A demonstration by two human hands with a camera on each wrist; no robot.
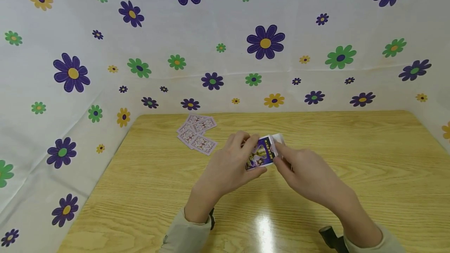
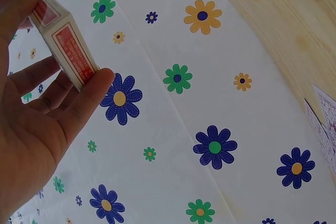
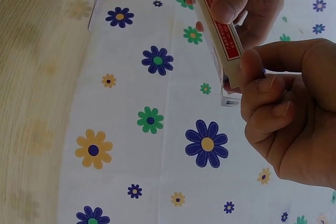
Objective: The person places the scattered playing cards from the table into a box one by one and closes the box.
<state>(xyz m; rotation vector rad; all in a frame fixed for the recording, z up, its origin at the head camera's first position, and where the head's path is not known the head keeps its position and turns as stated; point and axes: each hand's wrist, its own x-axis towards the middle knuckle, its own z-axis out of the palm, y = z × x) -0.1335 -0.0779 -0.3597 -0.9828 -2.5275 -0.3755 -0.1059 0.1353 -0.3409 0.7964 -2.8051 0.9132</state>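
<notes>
Hands hold one card box [image 1: 263,152] up over the middle of the table [image 1: 351,159]. Left hand [image 1: 228,167] pinches its sides to keep it steady; right hand [image 1: 306,175] grips its flap end. Loose cards [image 1: 197,134] lie far left.

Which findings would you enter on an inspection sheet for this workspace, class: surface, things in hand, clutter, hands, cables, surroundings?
Surface: wooden table, pale grain, with a glare spot near the front edge.
Things in hand: card box, purple face in the head view, red and white sides in the wrist views, held above the table between both hands.
Clutter: loose playing cards, face down, overlapping, at the far left of the table.
Hands: left hand grips the box with thumb and fingers; right hand pinches its other end, by a pale flap.
Cables: nothing seen.
Surroundings: white flowered cloth behind and beside the table.
</notes>
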